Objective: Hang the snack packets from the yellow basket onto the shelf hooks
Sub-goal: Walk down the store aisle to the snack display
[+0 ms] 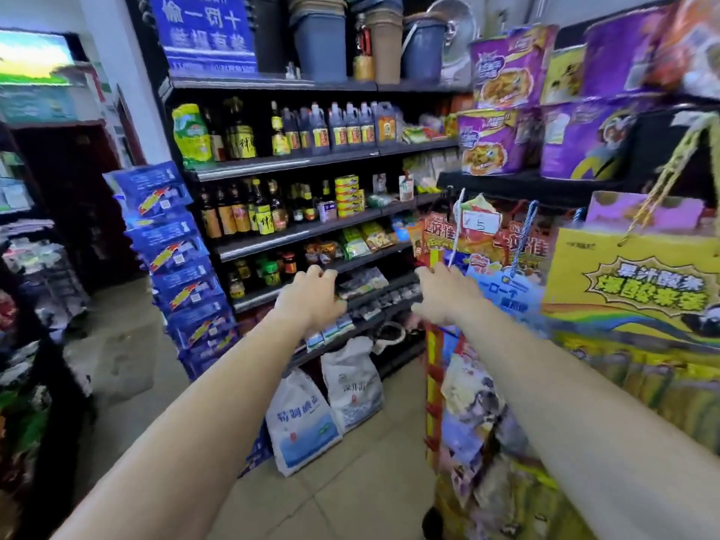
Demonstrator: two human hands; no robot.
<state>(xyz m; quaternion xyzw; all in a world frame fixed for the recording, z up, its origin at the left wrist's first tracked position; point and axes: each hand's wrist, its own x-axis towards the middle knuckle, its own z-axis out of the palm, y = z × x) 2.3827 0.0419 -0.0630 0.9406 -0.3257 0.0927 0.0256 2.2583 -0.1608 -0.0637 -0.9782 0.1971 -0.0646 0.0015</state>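
**Right hand at the hook tip, basket out of shot**

The right fingers (426,271) curl away from us at the tip of the thin white wire hook (455,231). We cannot tell whether they pinch a packet. The left fingers (325,274) curl too with nothing visible in them, but the palm side is hidden, so again we cannot tell.

The right hand (444,296) sits against the hook display. The left hand (311,302) hovers apart from it, in front of the dark metal shelf (249,302).

Orange-red foil snack packets (436,231) already hang on the hook, by a handwritten white price tag (481,224). A red-and-yellow-edged run of packets (433,368) drops below the right hand.

We judge the task midway: some packets are hung, the remainder is unknown, and the yellow basket is not in view.

The hung packets have their long axis vertical, tops up at the hook, printed faces toward the aisle. The hook points out toward us.
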